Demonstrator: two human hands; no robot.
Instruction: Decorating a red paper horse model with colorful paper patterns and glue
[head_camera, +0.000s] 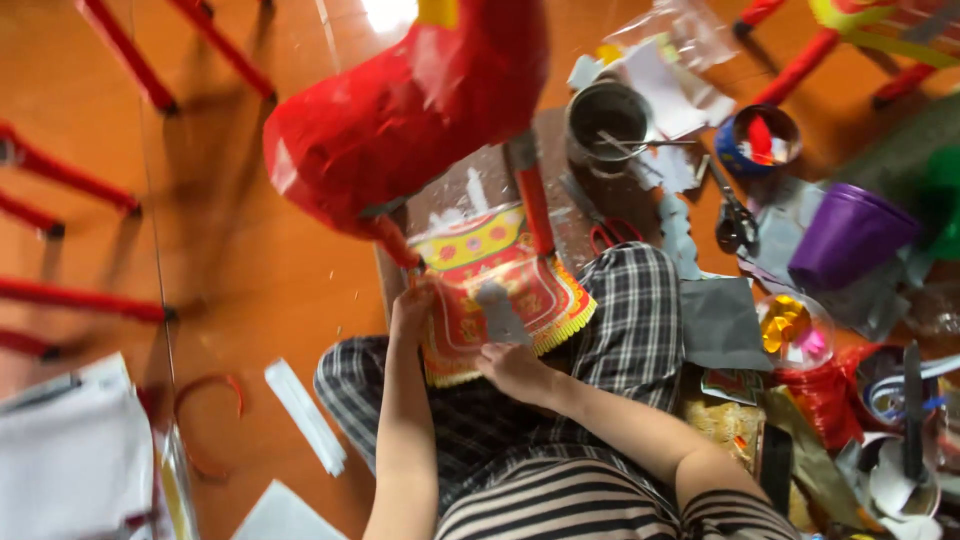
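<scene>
pressing a printed paper panel (500, 290) flat on the lap, under the red paper horse (410, 110) | left hand (412, 310) pinches its left edge, right hand (512, 368) fingers spread flat on it | judged light, thin, floppy, tears easily; best held by the edges

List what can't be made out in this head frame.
- Red paper animal figure: top cut off by the frame edge.
- Patterned red-and-yellow sheet: motion blur hides its design; hands cover parts.
- Left hand and right hand: fingertip grip unclear.
- Metal tin: contents blurred.
</scene>
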